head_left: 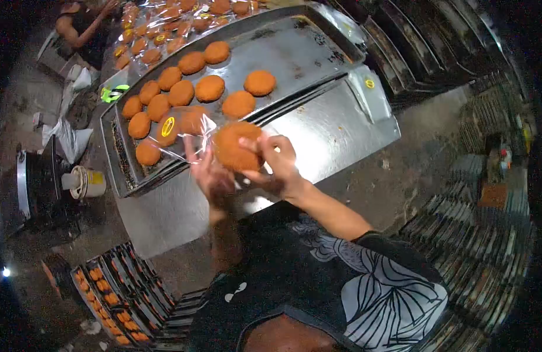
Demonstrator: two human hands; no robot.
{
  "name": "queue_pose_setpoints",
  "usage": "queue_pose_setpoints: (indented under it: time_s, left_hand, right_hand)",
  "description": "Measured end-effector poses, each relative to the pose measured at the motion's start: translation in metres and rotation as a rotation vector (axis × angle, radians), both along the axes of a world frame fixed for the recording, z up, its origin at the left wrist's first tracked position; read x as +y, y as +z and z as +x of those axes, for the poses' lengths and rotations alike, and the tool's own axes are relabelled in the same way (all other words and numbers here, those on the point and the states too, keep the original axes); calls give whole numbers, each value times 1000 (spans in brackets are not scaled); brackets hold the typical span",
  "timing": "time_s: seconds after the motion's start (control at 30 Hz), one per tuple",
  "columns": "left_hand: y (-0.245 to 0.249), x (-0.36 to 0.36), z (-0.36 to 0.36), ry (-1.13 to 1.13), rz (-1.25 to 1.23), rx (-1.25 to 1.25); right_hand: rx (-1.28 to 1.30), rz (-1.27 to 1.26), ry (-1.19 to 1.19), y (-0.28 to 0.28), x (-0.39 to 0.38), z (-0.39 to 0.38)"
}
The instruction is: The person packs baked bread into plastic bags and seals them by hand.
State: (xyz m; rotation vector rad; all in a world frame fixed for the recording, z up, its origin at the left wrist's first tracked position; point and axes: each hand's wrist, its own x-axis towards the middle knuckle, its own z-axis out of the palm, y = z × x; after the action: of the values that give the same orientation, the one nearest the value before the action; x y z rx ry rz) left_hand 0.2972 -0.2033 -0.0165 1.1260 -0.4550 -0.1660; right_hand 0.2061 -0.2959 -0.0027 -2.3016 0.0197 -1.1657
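Note:
A round orange-brown bun [237, 146] is gripped by my right hand [277, 161], thumb over its top and fingers at its right edge. Just left of it, my left hand [209, 173] has its fingers around the near edge of a clear plastic bag [186, 134] with a yellow label. The bag lies in front of the tray's buns, and orange shows through it. Behind both hands, several loose buns [210, 88] rest on a metal tray [271, 56]. The tray sits on a shiny metal table [323, 141].
Bagged buns [165, 35] are heaped beyond the tray. A stack of clear bags [370, 94] lies at the table's right corner. A white bucket [88, 182] stands on the left. Racks of trays [121, 287] are at lower left and right. Another person [80, 32] is at upper left.

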Motion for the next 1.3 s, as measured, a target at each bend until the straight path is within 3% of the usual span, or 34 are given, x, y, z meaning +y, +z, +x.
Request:
queue_pose_setpoints:
  time_s: [0.03,0.07,0.13,0.17,0.23,0.3,0.37,0.43,0.57,0.63,0.67,0.7,0.77,0.8,0.83,0.9,1.03,1.1,1.13,1.17,1.23,1.27,1.3]
  left_hand:
    - [10,-9,-5,-15,-273,221]
    - [13,-12,-2,3,-285,203]
    - [17,-9,3,-138,-349,438]
    - [16,-7,8,-120,-356,417]
    - [18,-6,18,-87,-556,795]
    - [28,-1,19,-128,-595,818]
    - [37,3,18,-401,-834,1028]
    - [51,2,13,-341,-830,1026]
    - [70,2,-5,-512,-961,1000]
    - [76,-3,-15,-368,-818,863]
    - [73,-6,-23,-435,-799,694]
    - [75,-9,-30,-458,-787,708]
    - [82,-18,-44,-121,-403,378]
    - [77,-18,-43,-95,-314,414]
    - [79,-21,-48,-211,-387,422]
    - [61,-20,-66,-78,-215,523]
    - [34,-19,-81,-24,-217,733]
    - [-30,9,-65,-709,-857,953]
    - [-56,19,-59,-902,-840,888]
    - [-49,15,-61,-891,-840,896]
    - [-26,4,-70,-338,-319,776]
    - [-27,-3,-73,-318,-420,715]
    - [-31,-3,-74,-317,-420,721]
  right_hand:
    - [-9,-7,20,3,-2,2]
    - [-67,-25,-12,4,-5,4]
    - [-171,-83,43,1,-9,-2]
    - [-99,-108,37,0,-10,-14]
    - [41,-178,34,5,-19,-34]
    - [-170,-95,61,7,-25,-37]
    - [-175,-229,67,20,-31,-45]
    - [-189,-290,37,38,-33,-51]
    - [-308,-336,28,56,-39,-56]
    - [-217,-316,50,68,-37,-54]
    - [-228,-396,49,77,-39,-45]
    - [-233,-474,44,84,-40,-33]
    - [-280,-252,63,82,-37,-19]
    - [-206,-189,76,72,-30,-22]
    - [-147,-90,197,51,-26,-23]
    - [-168,-24,161,27,-15,-33]
    - [-19,191,-12,7,-7,-12]
    - [-73,192,-45,-13,-13,-17]
    - [-64,275,-45,-26,-14,-22]
    - [-55,283,-41,-43,-13,-26]
    - [12,3,124,-63,-2,-38]
    - [263,60,45,-60,12,-44]
    - [269,61,43,-44,12,-35]
